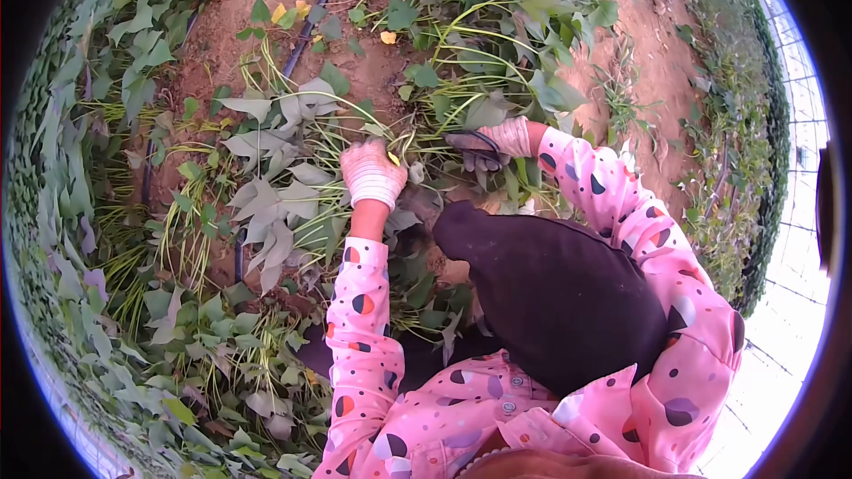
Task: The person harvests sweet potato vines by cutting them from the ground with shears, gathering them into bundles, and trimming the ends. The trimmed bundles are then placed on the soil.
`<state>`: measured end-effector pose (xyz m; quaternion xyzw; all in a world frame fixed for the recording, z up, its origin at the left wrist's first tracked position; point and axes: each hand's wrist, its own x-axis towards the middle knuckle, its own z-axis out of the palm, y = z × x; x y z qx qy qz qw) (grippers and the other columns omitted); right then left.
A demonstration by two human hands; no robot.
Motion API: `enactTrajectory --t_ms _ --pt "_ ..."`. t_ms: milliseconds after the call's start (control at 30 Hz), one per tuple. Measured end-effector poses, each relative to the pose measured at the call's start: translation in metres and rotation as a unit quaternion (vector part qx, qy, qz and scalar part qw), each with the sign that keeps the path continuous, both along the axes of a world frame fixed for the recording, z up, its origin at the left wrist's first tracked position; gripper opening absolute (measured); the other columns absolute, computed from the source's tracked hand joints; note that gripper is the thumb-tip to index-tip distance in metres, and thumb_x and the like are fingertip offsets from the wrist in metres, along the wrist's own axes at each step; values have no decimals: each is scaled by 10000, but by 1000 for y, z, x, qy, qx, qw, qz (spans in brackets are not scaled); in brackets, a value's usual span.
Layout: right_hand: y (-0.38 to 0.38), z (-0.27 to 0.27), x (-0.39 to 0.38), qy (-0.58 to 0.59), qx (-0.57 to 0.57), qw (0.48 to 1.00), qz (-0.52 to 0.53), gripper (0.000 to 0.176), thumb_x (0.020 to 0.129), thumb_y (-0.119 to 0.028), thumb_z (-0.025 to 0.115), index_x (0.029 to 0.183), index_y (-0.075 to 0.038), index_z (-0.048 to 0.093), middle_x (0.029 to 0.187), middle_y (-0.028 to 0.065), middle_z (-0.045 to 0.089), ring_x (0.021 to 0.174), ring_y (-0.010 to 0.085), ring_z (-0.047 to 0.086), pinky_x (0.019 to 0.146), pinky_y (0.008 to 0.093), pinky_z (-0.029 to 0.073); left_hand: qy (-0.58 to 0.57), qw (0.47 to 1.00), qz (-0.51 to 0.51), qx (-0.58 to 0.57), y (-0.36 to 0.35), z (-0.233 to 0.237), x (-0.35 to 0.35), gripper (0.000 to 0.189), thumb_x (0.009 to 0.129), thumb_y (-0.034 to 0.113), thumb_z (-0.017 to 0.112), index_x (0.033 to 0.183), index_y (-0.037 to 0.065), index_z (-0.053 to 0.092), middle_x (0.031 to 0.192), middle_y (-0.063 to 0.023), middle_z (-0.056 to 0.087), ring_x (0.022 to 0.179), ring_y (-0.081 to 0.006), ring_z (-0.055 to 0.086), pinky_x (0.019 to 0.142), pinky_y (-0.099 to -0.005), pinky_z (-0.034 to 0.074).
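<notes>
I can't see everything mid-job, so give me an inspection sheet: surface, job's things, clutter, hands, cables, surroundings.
Surface: brown soil, bare in patches.
Job's things: leafy vines around both hands.
Clutter: a few yellow leaves on the soil.
Left hand: among the vines, fingers mostly hidden; grip unclear.
Right hand: fingers curled; a dark strip there, nature unclear.
Cables: one dark line, hose or cable, along the soil.
Surroundings: plants on both sides; pale grid at the right edge.
</notes>
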<state>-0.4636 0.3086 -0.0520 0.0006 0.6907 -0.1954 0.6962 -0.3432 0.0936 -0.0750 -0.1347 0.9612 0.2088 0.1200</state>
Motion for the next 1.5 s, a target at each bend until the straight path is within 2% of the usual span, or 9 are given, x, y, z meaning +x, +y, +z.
enactTrajectory --t_ms 367,533,633,733,867,1033,1133,1467,1500 --pt "-14 -24 0 -32 -26 998 -39 610 852 -705 452 791 -124 629 588 -27 553 437 83 472 411 243 303 72 997 0 -15 2 -15 6 292 672 323 709 783 55 678 807 -147 659 858 -312 612 831 -417 448" --pt "7 -33 31 67 -283 946 -144 446 933 -475 489 773 -78 613 547 -12 532 409 86 465 389 268 359 82 996 17 6 -1 -10 9 305 662 336 717 784 59 681 783 -156 655 844 -318 612 824 -413 452" --pt "-6 5 35 149 -92 979 -103 429 924 -447 518 750 -66 610 535 -2 526 427 97 485 402 257 377 95 993 47 41 -10 -9 21 380 642 354 751 844 37 691 810 -180 656 851 -343 612 838 -428 456" --pt "-10 43 45 167 -162 941 -245 389 913 -395 566 783 -35 630 582 19 574 458 94 524 443 236 428 241 930 138 241 -21 -21 41 375 668 148 838 938 -30 650 848 -107 673 795 -209 636 773 -327 506" --pt "-34 84 56 245 -276 895 -253 295 897 -306 624 847 -16 640 666 23 627 527 84 559 503 235 461 206 691 288 630 -35 50 49 359 727 -99 705 1065 -38 598 962 -81 669 846 -151 630 779 -289 521" --pt "-63 102 70 230 -356 847 -322 271 867 -258 684 991 -18 663 782 33 675 633 76 593 573 246 481 237 734 322 549 -42 97 62 310 726 -25 721 1024 -23 632 888 -60 680 734 -121 646 651 -232 526" --pt "-83 113 68 284 -355 847 -275 300 848 -210 707 1074 -22 650 833 21 675 704 69 597 607 234 484 254 670 337 610 -40 98 69 291 742 -23 713 1022 -19 632 890 -63 681 740 -119 647 639 -231 521" --pt "-110 125 70 186 -394 821 -369 381 801 -106 736 1125 9 571 985 48 645 793 106 624 668 258 526 298 604 376 637 -20 81 78 343 837 172 648 1138 26 570 954 2 602 802 -111 582 703 -223 470" --pt "-108 124 69 186 -392 822 -369 381 801 -106 736 1125 9 571 985 48 645 793 106 624 668 258 526 288 604 328 667 -31 66 83 434 873 213 645 1236 37 484 1063 -78 608 931 -195 625 867 -330 521"
